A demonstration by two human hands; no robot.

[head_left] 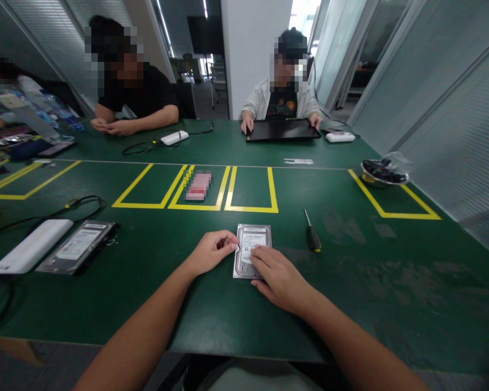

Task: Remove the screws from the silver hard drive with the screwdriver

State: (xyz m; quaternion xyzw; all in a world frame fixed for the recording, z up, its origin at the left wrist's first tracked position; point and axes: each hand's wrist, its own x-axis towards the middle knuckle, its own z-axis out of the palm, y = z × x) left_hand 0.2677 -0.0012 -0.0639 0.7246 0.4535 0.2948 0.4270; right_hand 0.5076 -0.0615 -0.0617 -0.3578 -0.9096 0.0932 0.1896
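My two hands work on a hard drive (248, 240) lying flat, label up, on a green table (244, 326) directly before me. My left hand (207, 252) has its thumb and fingertips brought close together at the drive's left edge; I cannot tell whether something small is pinched there. My right hand (285, 278) lies over the drive's lower right part, fingers resting on the label, thumb apart from them near the bottom edge.

A screwdriver (313, 239) lies to the right. At far right, a metal bowl (378, 183) holds a heap of dark items (385, 172), too small to identify, with a clear plastic bag (395, 161) bunched on top; the bowl stands at the far end of a yellow tape outline (411, 216). Another taped frame (195, 207) holds a blurred pink item (199, 184). At left, a second hard drive (79, 245) lies beside a white case (32, 247). Across the table, a person (283, 100) grips a flat black panel (283, 130) with both hands.
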